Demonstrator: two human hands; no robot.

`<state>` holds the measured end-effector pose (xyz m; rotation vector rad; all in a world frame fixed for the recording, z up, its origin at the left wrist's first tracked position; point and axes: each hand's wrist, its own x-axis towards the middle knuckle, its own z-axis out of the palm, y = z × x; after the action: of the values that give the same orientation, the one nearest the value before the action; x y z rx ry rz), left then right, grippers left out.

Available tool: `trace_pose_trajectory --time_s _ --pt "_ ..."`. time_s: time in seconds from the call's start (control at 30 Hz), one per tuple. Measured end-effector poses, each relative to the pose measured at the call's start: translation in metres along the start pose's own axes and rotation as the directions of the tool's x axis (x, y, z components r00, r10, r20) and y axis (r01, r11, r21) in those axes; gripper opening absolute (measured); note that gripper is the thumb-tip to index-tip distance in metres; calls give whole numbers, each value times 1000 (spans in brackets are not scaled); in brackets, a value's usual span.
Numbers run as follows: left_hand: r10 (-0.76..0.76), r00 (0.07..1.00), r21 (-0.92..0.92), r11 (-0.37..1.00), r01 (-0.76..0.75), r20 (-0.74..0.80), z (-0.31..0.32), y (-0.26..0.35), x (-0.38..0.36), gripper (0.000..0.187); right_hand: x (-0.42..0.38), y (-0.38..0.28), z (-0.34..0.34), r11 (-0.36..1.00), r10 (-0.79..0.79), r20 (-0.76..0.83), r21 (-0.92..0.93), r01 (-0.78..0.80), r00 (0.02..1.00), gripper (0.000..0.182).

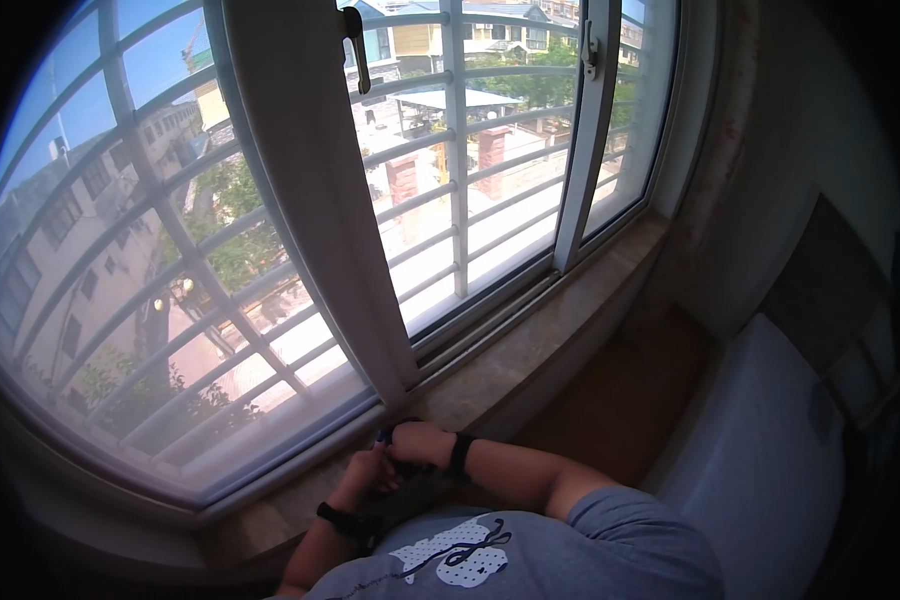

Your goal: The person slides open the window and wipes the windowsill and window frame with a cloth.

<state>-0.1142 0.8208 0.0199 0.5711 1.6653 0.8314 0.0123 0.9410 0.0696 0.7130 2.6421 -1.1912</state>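
Both hands are close together in front of the grey shirt, at the edge of the stone window sill point(500, 375). My left hand point(370, 470) is bent inward with its fingers curled around something dark that I cannot make out. Against it, my right hand point(417, 443) is also closed, with dark material at its fingers. Black bands circle both wrists. Which arm belongs to which side is read from the view: one enters at the bottom left, the other from the right. Shadow hides most of the fingertips.
A sliding window with a white frame point(310, 180) and curved bars point(457, 150) rises ahead. A black handle point(355, 50) sits on the frame. To the right are a brown floor point(620, 400), a pale covered surface point(760, 460) and a wall point(790, 130).
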Motion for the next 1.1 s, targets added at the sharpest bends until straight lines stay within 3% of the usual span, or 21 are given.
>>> trace_pose_trajectory --time_s 0.23,0.37,0.63,0.73,0.93,1.1 --pt "4 1000 -73 997 -3 13 -26 -26 -9 62 34 2 31 989 -36 160 147 12 986 35" --pt "0 1000 -71 997 0 0 -44 -38 -21 62 46 -13 44 965 -7 285 252 -68 959 40" --pt "72 997 -97 993 -72 -6 -75 -59 -43 60 71 -36 74 946 -55 314 320 -51 948 46" --pt "83 996 -199 976 -88 -34 -88 -71 -50 60 76 -53 82 958 -65 293 286 -23 954 49" --pt "109 990 -167 978 -122 -88 -129 -91 -73 59 106 -84 116 961 -94 335 276 -3 937 48" --pt "65 996 -234 969 -79 -67 -158 -110 -76 62 119 -99 135 948 -73 352 314 -45 933 53"
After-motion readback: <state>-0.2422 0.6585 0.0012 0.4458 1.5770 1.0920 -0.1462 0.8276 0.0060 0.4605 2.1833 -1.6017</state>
